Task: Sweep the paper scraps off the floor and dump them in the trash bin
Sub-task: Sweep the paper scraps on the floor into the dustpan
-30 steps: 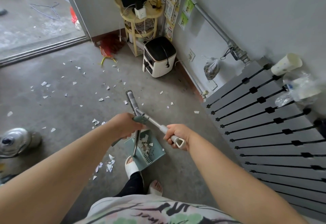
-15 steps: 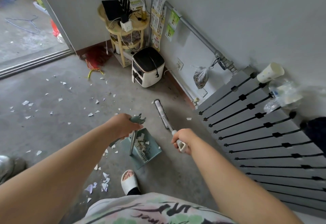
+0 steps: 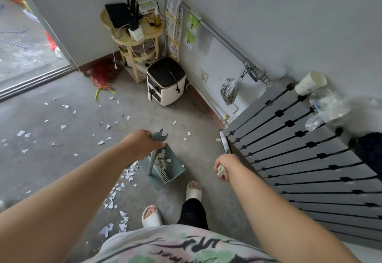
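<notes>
My left hand (image 3: 142,143) grips the top of the teal dustpan's upright handle (image 3: 152,162). The dustpan (image 3: 165,169) stands on the concrete floor in front of my feet with several white paper scraps inside. My right hand (image 3: 224,166) grips the end of the broom handle; the broom head (image 3: 223,141) lies against the foot of the grey slatted panel. Paper scraps (image 3: 122,186) trail along the floor left of the dustpan, and more scraps (image 3: 62,127) are scattered further left and ahead. No trash bin is recognisable.
A grey slatted panel (image 3: 310,159) leans along the right wall, with a paper cup (image 3: 310,82) and plastic bags on top. A white and black appliance (image 3: 166,80) and a yellow shelf (image 3: 136,35) fill the corner. A door track (image 3: 35,80) runs at left.
The broom head has swung right, from the floor ahead of the dustpan to the foot of the slatted panel. My right hand moved right with it. The dustpan stays upright in my left hand.
</notes>
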`<state>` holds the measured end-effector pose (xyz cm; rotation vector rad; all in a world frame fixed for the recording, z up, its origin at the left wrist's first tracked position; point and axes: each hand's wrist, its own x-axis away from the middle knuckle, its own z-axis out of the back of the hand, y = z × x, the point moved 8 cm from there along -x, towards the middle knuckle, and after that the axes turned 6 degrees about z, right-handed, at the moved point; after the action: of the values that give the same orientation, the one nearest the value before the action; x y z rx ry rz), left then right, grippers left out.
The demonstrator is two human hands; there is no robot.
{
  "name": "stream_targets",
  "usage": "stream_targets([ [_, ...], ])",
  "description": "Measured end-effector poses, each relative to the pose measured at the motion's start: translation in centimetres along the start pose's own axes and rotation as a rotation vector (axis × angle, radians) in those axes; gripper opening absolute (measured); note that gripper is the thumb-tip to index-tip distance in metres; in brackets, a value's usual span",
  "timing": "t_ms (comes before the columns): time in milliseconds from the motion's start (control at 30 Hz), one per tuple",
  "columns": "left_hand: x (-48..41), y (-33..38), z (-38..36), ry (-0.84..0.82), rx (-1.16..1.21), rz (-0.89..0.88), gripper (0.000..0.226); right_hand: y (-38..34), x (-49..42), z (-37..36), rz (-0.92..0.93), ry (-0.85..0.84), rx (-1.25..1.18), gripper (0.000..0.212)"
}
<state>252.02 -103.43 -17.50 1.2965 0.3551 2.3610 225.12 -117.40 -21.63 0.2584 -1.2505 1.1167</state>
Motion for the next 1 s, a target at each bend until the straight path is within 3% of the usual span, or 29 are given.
stream_targets([
  [233, -1.3, 1.7, 0.7, 0.061, 0.004, 0.05, 0.027, -1.0, -3.6, 2.6, -0.206, -0.016, -0.056, 0.03],
  [400, -2.2, 2.9, 0.9, 0.083, 0.031, 0.105, 0.027, -3.0, -6.1, 1.8, -0.241, -0.072, -0.186, 0.02],
  [533, -2.8, 3.5, 1.5, 0.1, 0.07, 0.153, 0.03, -5.4, -7.8, 0.5, -0.148, -0.113, -0.176, 0.03],
  [633, -2.9, 3.5, 1.8, 0.116, 0.13, 0.188, 0.031, -7.1, -7.7, -1.2, -0.13, -0.228, -0.133, 0.019],
  [1000, -1.4, 2.3, 3.9, 0.234, 0.13, 0.296, 0.028, -12.1, -8.0, -6.4, -0.112, -0.441, 0.063, 0.019],
])
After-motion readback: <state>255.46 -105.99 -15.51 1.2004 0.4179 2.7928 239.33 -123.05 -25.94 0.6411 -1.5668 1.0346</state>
